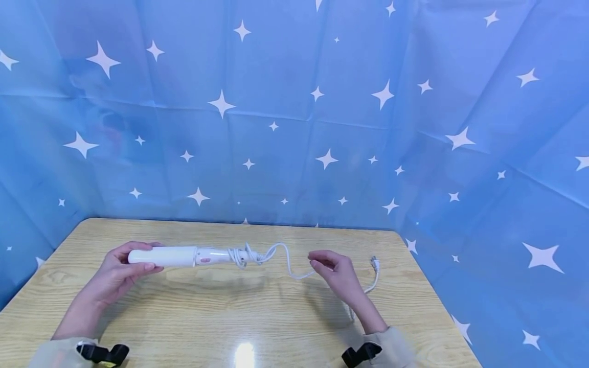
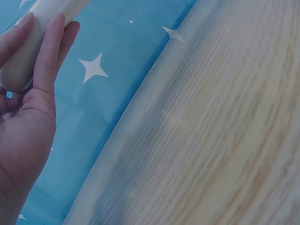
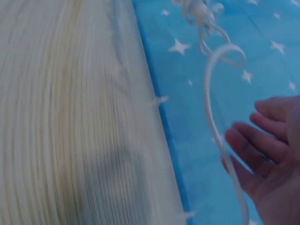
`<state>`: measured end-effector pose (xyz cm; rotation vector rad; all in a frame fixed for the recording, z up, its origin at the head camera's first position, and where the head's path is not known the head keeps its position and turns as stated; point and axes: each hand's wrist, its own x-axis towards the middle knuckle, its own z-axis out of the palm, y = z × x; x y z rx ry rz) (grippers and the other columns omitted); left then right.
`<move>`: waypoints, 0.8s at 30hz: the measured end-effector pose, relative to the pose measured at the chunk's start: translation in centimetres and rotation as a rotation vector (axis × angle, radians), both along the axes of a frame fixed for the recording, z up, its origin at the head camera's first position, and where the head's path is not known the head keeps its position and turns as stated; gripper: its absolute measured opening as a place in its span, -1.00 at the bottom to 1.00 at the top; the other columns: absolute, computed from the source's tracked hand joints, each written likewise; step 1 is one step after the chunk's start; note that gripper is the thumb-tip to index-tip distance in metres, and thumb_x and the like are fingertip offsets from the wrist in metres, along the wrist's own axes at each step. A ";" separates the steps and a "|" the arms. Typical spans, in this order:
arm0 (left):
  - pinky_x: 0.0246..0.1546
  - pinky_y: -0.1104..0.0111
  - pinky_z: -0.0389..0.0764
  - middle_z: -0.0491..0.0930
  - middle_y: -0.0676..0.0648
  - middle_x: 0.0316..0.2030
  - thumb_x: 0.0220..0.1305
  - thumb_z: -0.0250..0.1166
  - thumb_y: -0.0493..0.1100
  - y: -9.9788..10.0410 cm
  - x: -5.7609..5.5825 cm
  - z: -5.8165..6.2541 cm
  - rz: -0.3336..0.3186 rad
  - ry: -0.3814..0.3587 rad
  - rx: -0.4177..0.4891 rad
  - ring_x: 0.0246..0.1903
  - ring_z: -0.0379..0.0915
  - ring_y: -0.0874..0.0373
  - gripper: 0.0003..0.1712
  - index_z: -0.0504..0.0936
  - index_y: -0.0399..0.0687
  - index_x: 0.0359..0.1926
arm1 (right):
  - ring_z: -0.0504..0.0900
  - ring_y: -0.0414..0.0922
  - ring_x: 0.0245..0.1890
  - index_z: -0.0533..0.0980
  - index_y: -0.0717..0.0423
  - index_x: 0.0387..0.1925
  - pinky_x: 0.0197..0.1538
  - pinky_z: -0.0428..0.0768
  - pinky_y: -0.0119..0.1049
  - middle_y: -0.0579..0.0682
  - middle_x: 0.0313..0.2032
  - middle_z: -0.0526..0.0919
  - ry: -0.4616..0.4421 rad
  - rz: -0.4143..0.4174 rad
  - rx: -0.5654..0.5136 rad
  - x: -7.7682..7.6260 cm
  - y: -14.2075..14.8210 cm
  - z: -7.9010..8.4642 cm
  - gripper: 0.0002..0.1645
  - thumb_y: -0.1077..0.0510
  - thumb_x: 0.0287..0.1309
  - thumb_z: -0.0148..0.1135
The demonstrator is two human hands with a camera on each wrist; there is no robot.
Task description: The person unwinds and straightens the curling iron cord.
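A white corded wand appliance (image 1: 177,257) is held level above a wood-grain table (image 1: 193,312), its rounded end gripped between the thumb and fingers of the left hand (image 1: 112,273). The barrel is judged light, stiff and slippery, best grasped around its middle; the pliant power cord (image 3: 206,93) is met by the right hand (image 1: 338,273), fingers loosely curved, nothing pinched.

Light wood-grained desk (image 1: 207,312) with rounded far corners and bright glare (image 1: 244,355) on its near part; behind it and at both sides, a creased blue backdrop (image 1: 285,76) printed with white four-pointed stars (image 1: 221,104) of various sizes.
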<state>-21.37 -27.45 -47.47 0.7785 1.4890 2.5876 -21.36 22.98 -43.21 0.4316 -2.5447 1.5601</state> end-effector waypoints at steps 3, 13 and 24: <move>0.00 0.14 0.76 0.63 -0.14 0.14 0.24 0.00 -0.77 0.0 0.0 0.0 0.011 -0.004 -0.024 0.10 0.55 0.06 -0.36 0.71 -0.20 0.10 | 0.70 0.02 -0.01 0.67 0.20 0.08 0.04 0.74 -0.34 0.10 -0.03 0.75 0.015 0.002 -0.042 0.0 -1.6 0.1 -0.71 0.29 0.36 0.31; -0.01 0.11 0.76 0.61 -0.16 0.15 0.23 0.01 -0.78 0.2 -0.2 -0.3 0.010 0.007 -0.032 0.10 0.54 0.06 -0.35 0.71 -0.20 0.11 | 0.71 0.09 -0.04 0.48 0.32 0.30 0.05 0.75 -0.31 0.25 0.07 0.67 0.035 0.034 -0.164 -0.1 -5.7 -0.7 -0.43 0.38 0.27 0.35; -0.02 0.10 0.77 0.62 -0.10 0.15 0.24 0.05 -0.76 0.3 0.0 -0.3 0.036 -0.010 -0.081 0.11 0.54 0.08 -0.38 0.72 -0.17 0.09 | 0.74 -0.01 -0.32 0.49 0.41 0.25 -0.25 0.81 -0.31 0.30 -0.12 0.72 0.054 0.046 -0.166 0.4 -7.3 -1.7 -0.45 0.50 0.21 0.29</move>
